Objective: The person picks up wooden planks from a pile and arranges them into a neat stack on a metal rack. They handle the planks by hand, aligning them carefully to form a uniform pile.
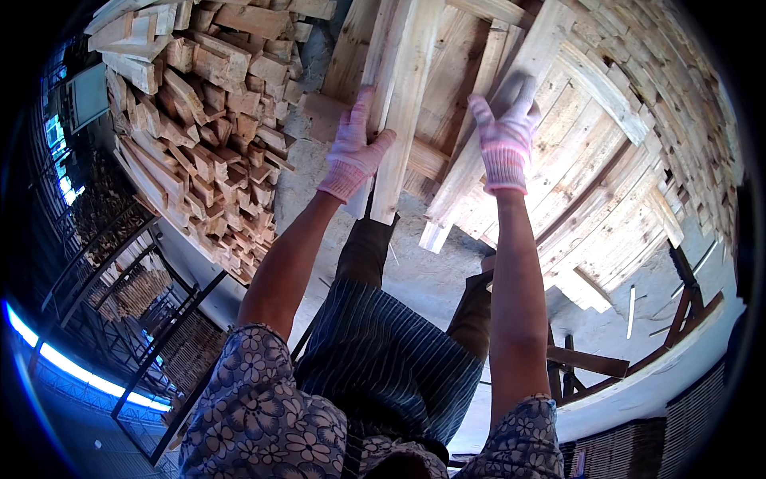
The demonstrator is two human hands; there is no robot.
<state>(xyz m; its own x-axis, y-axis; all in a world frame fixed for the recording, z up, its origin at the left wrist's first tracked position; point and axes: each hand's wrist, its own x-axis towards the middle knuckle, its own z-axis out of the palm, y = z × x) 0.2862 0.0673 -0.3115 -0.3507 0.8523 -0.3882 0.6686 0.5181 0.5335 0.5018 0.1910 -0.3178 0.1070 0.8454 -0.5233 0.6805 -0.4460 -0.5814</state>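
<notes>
Both of my hands wear pinkish-white knit gloves. My left hand [357, 152] is closed on the edges of a pair of long, pale wooden planks [408, 104], its thumb over the near end. To the right, my right hand [508, 132] grips another long wooden board [459, 188] across its width, thumb on the left edge and fingers on the right. These lengths run away from me, roughly side by side with a gap between. Crosswise wooden slats [428, 160] show beneath them in that gap.
A large heap of short wood offcuts [199, 120] lies at the left. Right of my right hand is a panel of joined boards [582, 168], with stacked timber [678, 88] behind it. Dark metal framing [678, 311] stands at the lower right.
</notes>
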